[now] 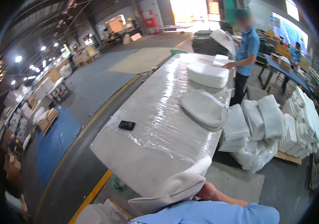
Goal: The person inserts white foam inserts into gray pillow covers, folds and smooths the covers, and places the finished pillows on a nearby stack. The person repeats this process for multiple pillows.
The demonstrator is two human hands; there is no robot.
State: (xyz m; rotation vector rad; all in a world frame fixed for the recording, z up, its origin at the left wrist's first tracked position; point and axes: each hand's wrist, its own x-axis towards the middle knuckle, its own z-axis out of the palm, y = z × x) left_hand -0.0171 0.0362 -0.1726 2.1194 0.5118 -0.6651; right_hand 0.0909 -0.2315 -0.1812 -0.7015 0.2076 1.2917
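Note:
At the near end of the long table (148, 156), my right hand (206, 191) is closed on the edge of a whitish padded cover (172, 190). The cover is soft and folded, and it leans up against my body and over the table's near edge. Some of my right fingers are hidden by it. My left hand does not show; the cover and my blue sleeve fill that area. Further along the table lies a stack of grey-white padded covers (204, 108). Beyond it is a thick stack of white pads (208, 74).
Clear plastic film wraps the tabletop, where a black phone (127, 125) lies on the left. A co-worker in blue (249, 46) stands at the far right side, one hand at the white pads. Piles of white pads (265, 115) stand on the floor to the right.

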